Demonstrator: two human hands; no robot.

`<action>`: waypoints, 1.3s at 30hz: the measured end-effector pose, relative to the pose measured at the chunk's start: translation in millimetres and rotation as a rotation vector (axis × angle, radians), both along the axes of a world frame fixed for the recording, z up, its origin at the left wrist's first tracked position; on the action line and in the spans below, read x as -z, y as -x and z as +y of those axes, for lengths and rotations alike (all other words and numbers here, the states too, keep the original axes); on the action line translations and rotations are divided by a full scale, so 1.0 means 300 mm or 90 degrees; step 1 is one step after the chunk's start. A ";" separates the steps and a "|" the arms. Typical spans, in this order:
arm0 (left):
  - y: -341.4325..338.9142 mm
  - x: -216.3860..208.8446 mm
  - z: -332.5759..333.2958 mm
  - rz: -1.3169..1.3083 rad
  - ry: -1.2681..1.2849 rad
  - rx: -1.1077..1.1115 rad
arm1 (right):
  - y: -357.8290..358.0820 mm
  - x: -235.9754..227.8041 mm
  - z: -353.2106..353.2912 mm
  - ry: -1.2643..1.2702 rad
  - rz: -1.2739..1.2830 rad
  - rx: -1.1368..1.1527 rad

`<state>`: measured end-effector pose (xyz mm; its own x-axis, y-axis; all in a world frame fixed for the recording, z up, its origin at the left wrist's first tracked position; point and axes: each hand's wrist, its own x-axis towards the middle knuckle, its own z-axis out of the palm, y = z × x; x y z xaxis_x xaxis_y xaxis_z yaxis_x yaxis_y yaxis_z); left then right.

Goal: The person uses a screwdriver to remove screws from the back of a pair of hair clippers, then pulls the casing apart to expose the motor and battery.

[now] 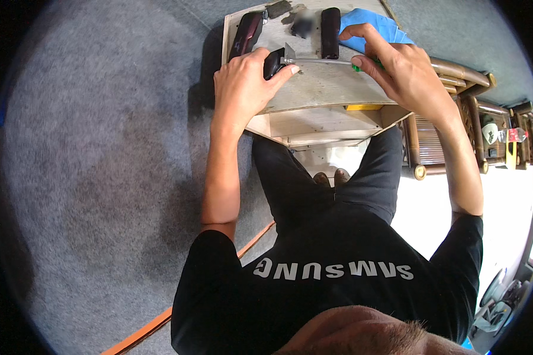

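Observation:
My left hand (246, 86) is closed around a small black piece with a metal plate at its end, which looks like a hair clipper head (273, 63). In my right hand (408, 68) is a screwdriver, gripped by its green handle, mostly hidden by the fingers. Its thin shaft (321, 61) points left, and the tip meets the metal part by my left thumb. Just beyond my left hand lies a dark maroon hair clipper (247, 32). A long maroon casing (330, 34) rests near my right fingertips, beside a blue cloth-like sheet (376, 28).
The wooden stand (331, 89) before me has an open shelf holding a yellow item (362, 107). A blurred black part (302, 26) and a dark clump (279, 9) sit on its top. Bamboo furniture (432, 145) stands at the right, and grey carpet-like surface (100, 148) spreads left.

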<state>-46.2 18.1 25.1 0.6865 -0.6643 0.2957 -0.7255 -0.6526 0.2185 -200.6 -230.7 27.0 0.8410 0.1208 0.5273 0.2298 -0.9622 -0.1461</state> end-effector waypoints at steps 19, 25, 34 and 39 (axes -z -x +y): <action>0.021 0.043 -0.008 -0.139 0.052 0.010 | 0.008 -0.002 0.031 0.026 -0.053 -0.026; 0.037 0.025 -0.019 -0.102 0.020 -0.032 | 0.022 0.000 0.065 0.053 -0.039 -0.007; 0.022 0.031 -0.019 -0.084 0.044 -0.028 | 0.002 0.001 0.035 0.095 -0.062 -0.009; 0.022 0.030 -0.021 -0.080 0.054 -0.039 | 0.010 0.011 0.049 0.067 -0.007 0.027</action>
<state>-52.7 11.7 16.2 0.6791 -0.5912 0.4351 -0.7099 -0.6797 0.1845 -203.6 -215.9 23.7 0.8407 0.1404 0.5229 0.1892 -0.9811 -0.0407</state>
